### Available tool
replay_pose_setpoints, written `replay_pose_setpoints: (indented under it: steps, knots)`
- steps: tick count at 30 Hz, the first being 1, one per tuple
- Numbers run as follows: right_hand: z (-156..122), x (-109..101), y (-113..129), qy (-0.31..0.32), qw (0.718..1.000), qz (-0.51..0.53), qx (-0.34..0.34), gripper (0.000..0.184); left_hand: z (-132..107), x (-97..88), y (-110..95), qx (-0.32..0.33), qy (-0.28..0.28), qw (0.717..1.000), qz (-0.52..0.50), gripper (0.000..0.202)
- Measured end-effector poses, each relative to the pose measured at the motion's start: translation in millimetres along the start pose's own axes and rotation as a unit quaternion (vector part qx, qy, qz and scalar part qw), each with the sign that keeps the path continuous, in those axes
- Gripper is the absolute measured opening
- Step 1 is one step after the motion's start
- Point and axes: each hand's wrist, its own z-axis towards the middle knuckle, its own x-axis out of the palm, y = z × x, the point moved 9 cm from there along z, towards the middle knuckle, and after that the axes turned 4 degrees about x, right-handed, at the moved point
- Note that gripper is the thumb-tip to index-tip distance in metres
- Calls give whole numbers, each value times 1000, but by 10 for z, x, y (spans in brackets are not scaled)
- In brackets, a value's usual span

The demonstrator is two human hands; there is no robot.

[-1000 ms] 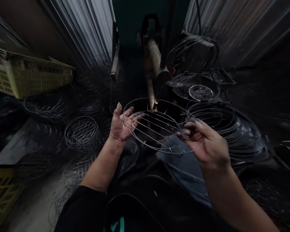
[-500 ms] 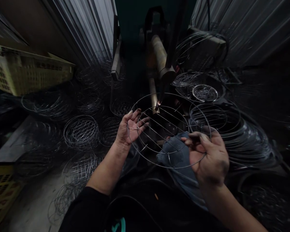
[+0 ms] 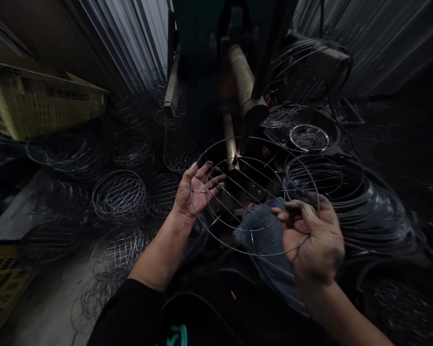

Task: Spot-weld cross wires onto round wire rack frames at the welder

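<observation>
Before me I hold a round wire rack [image 3: 246, 192], with an outer ring, a smaller inner ring and parallel rods across it. My left hand [image 3: 199, 190] supports the outer ring at its left side, thumb over the wire and fingers loosely spread beneath. At the opposite side my right hand [image 3: 313, 230] pinches the ring between thumb and curled fingers. The rack's far part lies at the tip [image 3: 237, 157] of a machine, between a thick upper cylinder [image 3: 243, 77] and a thinner lower bar [image 3: 231, 139]. A small glow shows at that tip.
Stacked wire rings [image 3: 375, 216] stand at the right, behind them a round dish [image 3: 309, 138] of small metal pieces. Several round wire grids [image 3: 120, 196] lie at the left. Yellow crates [image 3: 54, 103] stand further left. A denim-covered knee [image 3: 260, 223] is under the rack.
The view has shifted slightly. My right hand and the rack's right side have moved a little right and down; the left hand stays nearly in place, with the grip unchanged.
</observation>
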Motion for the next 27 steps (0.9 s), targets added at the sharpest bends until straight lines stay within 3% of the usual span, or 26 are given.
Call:
replay_pose_setpoints:
  steps: [3, 6, 11, 14, 17, 20, 22, 24, 27]
  knots:
    - [2, -33, -8, -3, 1000, 11, 11, 24, -36, 46, -13, 14, 21, 1000, -15, 47]
    - [20, -40, -8, -13, 999, 29, 15, 19, -161, 109, -14, 66, 49, 996, -29, 64]
    - [-61, 92, -13, 0, 999, 51, 9, 15, -449, 121, 130, 120, 41, 992, -8, 82]
    - [-196, 134, -99, 34, 999, 10, 39, 21, -504, 66, 192, 95, 16, 995, 3, 77]
    - [-173, -6, -132, 45, 997, -55, 38, 37, -491, -21, 146, 70, -19, 997, -3, 67]
    - [174, -308, -33, -39, 996, -75, -23, 39, -475, -59, 51, 60, -31, 998, -2, 64]
    - [499, -438, 45, -109, 989, -68, -79, 24, -470, -64, -9, 59, -33, 998, 11, 63]
    - [892, -277, -134, -61, 994, -87, -10, 28, -463, -61, -52, 54, -34, 998, 24, 63]
    - [1286, 146, -400, 40, 994, -64, 74, 39, -448, -55, -111, 44, -35, 998, 39, 66]
